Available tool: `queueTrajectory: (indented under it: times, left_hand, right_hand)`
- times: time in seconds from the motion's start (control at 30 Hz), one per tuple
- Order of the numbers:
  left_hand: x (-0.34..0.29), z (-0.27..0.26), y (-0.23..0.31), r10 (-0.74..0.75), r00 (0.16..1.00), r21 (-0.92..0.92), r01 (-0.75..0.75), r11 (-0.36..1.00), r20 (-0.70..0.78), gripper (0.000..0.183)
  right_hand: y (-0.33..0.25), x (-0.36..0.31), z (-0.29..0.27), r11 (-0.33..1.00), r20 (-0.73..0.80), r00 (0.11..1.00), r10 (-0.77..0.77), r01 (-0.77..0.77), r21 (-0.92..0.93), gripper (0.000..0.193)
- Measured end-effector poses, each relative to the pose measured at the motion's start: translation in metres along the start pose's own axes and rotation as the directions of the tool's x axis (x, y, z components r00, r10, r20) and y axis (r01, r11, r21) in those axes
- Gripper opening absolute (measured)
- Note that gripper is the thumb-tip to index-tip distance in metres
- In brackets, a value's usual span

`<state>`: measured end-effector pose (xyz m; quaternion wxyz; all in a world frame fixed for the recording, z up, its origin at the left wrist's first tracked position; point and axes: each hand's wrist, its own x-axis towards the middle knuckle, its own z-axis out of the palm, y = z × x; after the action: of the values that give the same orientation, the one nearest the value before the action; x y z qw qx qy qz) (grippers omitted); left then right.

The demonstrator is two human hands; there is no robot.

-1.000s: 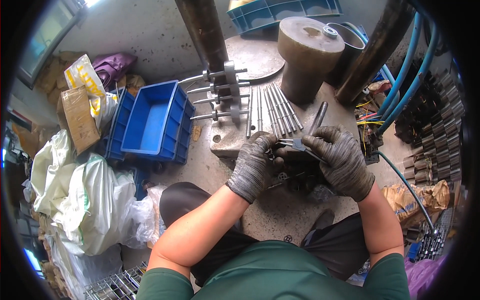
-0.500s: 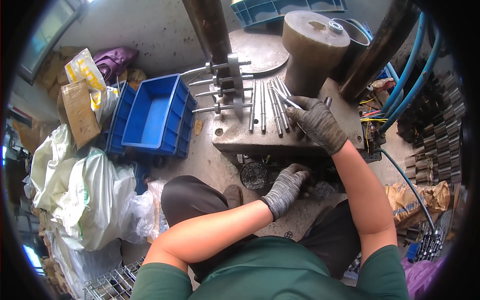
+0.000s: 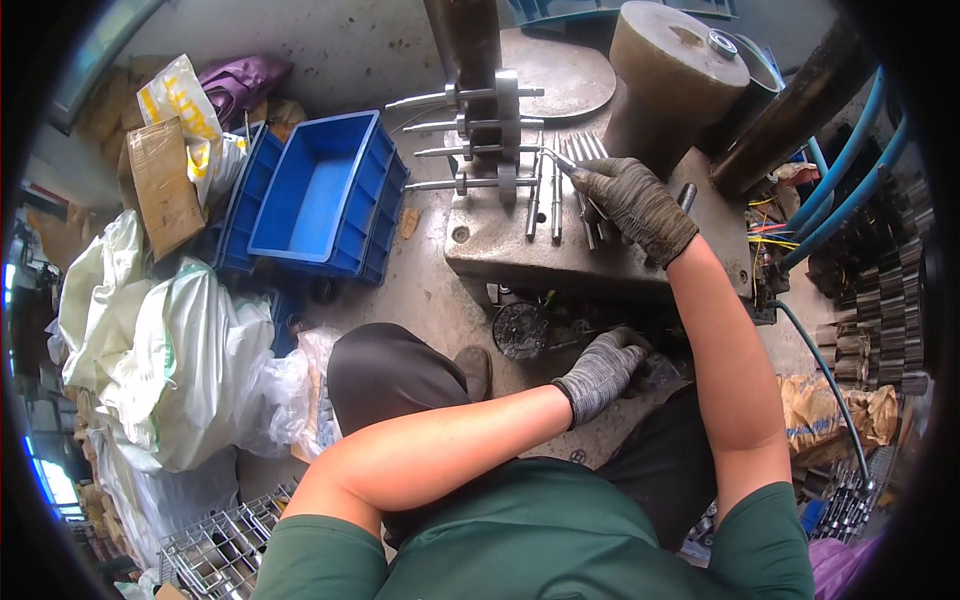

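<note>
My right hand (image 3: 640, 205), in a grey work glove, is closed round a slim metal tool (image 3: 559, 160) with a bent tip. Its tip is close to the end of one shaft in an upright metal holder (image 3: 508, 130), where several stepped metal shafts (image 3: 433, 153) lie crosswise. Beneath the hand, several bare steel rods (image 3: 557, 195) lie side by side on the heavy metal machine table (image 3: 485, 225). My left hand (image 3: 607, 372), also gloved, hangs low in front of the table with its fingers curled in; whatever they hold, if anything, is hidden.
A blue plastic crate (image 3: 318, 190) stands left of the table. White sacks (image 3: 165, 365) and a cardboard box (image 3: 163, 187) are piled farther left. A thick metal cylinder (image 3: 668, 90) rises behind the rods. Blue hoses (image 3: 850, 180) and stacked metal parts (image 3: 880, 300) stand at the right.
My right hand has brought the slim tool from over the rods toward the shaft ends in the holder. My left hand remains low before the table. The whole view has shifted slightly.
</note>
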<state>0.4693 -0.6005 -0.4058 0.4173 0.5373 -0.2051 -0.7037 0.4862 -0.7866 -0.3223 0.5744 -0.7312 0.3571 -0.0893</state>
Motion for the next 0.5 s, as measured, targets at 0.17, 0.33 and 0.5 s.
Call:
queueTrajectory:
  times: [0.17,0.33,0.5]
  left_hand:
    - [0.0032,0.0009,-0.0024,-0.006,1.000,0.023,0.006,1.000,0.013,0.021]
    - [0.0015,-0.0003,-0.0016,0.001,1.000,0.032,-0.001,0.999,0.013,0.020]
    - [0.0034,-0.0021,-0.0042,-0.004,1.000,0.035,0.003,0.999,0.024,0.020]
  right_hand:
    - [0.0049,0.0091,-0.0042,0.999,0.024,0.999,-0.029,0.029,-0.014,0.037]
    - [0.0023,0.0090,-0.0020,1.000,0.017,1.000,-0.008,0.008,-0.017,0.034]
    - [-0.0012,0.0091,-0.0010,1.000,0.042,0.999,-0.001,0.002,-0.025,0.031]
